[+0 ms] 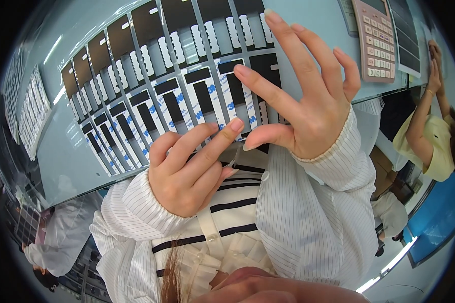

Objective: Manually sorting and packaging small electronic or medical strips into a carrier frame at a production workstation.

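Observation:
My right hand is spread over the right end of a row of black strips with blue-printed white adhesive backing. Its index fingertip rests on the top of one backed strip, and its thumb hangs by the near edge. Close to that thumb is my left hand, fingers bent and the index finger lying over the strips' lower edge. A thin shiny sliver shows at the left thumb tip; its kind cannot be made out. Behind the row lie black panels with wavy white pieces along their near ends.
A pink calculator lies at the far right of the pale table, beside a dark panelled sheet. White printed sheets are at the left. Another person in yellow sits at the right, and one in white at lower left.

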A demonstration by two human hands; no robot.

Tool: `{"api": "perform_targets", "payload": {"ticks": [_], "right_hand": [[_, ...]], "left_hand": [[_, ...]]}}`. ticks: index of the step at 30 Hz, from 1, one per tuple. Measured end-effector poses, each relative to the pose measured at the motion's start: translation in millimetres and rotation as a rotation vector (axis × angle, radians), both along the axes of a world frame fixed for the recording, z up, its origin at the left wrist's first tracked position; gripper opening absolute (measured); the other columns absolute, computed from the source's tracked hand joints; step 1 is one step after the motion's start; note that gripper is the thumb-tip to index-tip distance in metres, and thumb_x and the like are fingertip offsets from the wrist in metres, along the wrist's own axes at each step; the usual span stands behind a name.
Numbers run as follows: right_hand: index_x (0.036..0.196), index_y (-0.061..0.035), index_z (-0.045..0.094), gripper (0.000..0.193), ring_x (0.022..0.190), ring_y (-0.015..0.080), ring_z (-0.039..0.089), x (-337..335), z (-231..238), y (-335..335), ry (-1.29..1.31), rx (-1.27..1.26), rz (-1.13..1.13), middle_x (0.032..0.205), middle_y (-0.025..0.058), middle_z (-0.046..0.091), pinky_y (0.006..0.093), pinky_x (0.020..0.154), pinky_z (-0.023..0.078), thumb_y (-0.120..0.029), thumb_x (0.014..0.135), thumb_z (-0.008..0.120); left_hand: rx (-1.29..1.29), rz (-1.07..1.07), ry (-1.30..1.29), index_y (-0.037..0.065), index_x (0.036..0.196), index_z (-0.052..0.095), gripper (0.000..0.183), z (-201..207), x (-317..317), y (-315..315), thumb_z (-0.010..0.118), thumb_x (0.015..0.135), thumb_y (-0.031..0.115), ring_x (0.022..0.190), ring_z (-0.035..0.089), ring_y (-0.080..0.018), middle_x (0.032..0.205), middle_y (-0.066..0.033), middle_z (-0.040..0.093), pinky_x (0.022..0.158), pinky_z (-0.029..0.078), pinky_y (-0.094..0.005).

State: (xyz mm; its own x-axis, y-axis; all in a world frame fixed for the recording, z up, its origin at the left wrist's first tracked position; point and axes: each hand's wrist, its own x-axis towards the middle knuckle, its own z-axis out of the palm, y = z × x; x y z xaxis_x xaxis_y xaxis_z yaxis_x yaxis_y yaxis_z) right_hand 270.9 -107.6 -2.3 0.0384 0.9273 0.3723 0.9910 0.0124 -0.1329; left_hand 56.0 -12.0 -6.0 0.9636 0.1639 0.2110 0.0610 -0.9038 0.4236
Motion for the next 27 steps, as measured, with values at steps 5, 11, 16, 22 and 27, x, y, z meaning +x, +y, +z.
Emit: {"api": "perform_targets", "payload": {"ticks": [5,11,16,22,27], "right_hand": [[0.114,-0.0293,0.076,0.074,0.126,0.0233,0.054,2.8,-9.4,-5.3,-0.121,-0.038,-0.049,0.141,0.0108,0.060,0.0377,0.114,0.019,-0.078,0.093,0.024],[0.114,-0.0287,0.076,0.076,0.128,0.0243,0.055,5.7,3.3,-5.7,-0.176,-0.136,0.002,0.141,0.0120,0.060,0.0376,0.116,0.017,-0.077,0.094,0.021],[0.119,-0.0310,0.075,0.077,0.129,0.0225,0.054,-1.8,-9.9,-1.1,-0.106,-0.062,0.026,0.143,0.0127,0.059,0.0378,0.117,0.016,-0.075,0.095,0.017],[0.121,-0.0309,0.074,0.078,0.131,0.0228,0.052,-1.8,-17.9,12.6,-0.117,-0.054,0.006,0.145,0.0138,0.056,0.0378,0.117,0.016,-0.078,0.094,0.017],[0.121,-0.0281,0.074,0.080,0.131,0.0254,0.052,7.0,-9.8,5.1,-0.102,-0.095,-0.025,0.145,0.0150,0.056,0.0387,0.115,0.018,-0.080,0.091,0.021]], "left_hand": [[-0.017,-0.015,-0.006,0.003,0.073,0.058,0.023,-0.9,0.2,3.3,0.073,0.076,0.020,0.107,0.062,-0.0257,0.127,-0.0126,0.068,0.082,0.040,-0.0352],[-0.043,0.000,-0.014,0.003,0.073,0.058,0.022,-2.0,-1.8,3.0,0.072,0.078,0.019,0.107,0.062,-0.0248,0.128,-0.0131,0.068,0.080,0.041,-0.0344],[-0.035,-0.027,-0.026,0.002,0.075,0.060,0.022,-3.1,-1.6,5.3,0.071,0.081,0.020,0.106,0.063,-0.0246,0.126,-0.0134,0.069,0.077,0.042,-0.0332],[-0.044,-0.016,-0.018,0.002,0.077,0.062,0.021,-2.9,-3.7,5.4,0.070,0.084,0.020,0.107,0.063,-0.0239,0.126,-0.0134,0.069,0.076,0.042,-0.0331],[-0.053,-0.024,-0.001,0.002,0.077,0.062,0.022,-1.2,-2.5,8.0,0.070,0.085,0.021,0.106,0.063,-0.0240,0.126,-0.0132,0.069,0.076,0.042,-0.0334]]}}
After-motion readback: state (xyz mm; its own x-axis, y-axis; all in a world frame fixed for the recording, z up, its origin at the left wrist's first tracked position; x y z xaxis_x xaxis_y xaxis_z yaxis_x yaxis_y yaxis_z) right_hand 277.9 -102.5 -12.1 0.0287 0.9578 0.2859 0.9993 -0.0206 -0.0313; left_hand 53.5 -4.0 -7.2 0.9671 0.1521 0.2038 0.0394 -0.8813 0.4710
